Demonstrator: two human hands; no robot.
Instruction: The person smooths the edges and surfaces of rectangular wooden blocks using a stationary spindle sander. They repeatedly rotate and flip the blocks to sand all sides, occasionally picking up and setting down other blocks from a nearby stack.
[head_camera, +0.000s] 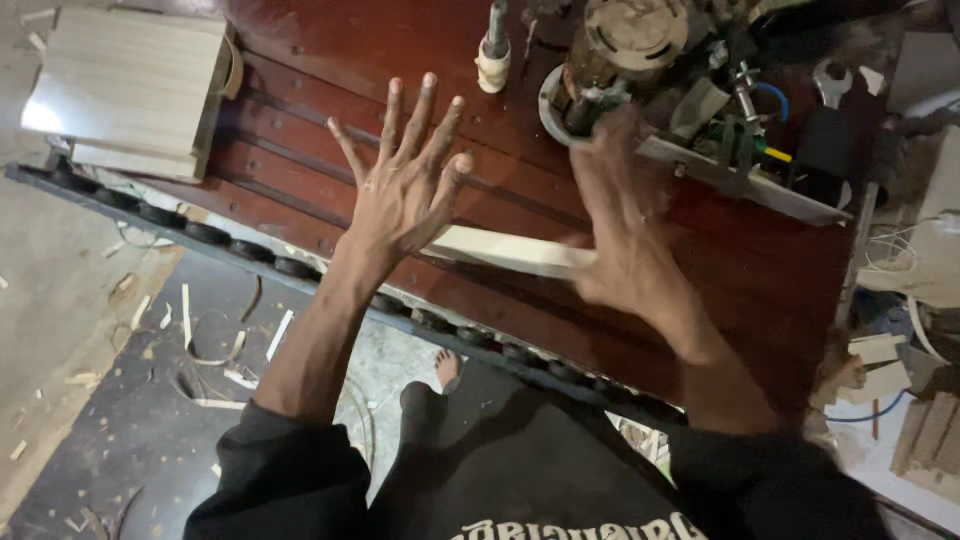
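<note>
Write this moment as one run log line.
left hand: open, fingers spread, above pale wood strip | right hand: blurred, touching strip | red table

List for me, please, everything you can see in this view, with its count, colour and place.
Work table: one, dark red, centre.
Wooden strip: one, pale, on the table between the hands.
Stacked boards: one pile, pale, top left.
Roller rail: one, black, along the table's near edge.
Machine head: one, grey metal, top centre.
Wrench: one, silver, top right.
Wood shavings: many, pale, on the floor at left.
Left hand: spread open, above the strip's left end.
Right hand: blurred, at the strip's right end.
</note>
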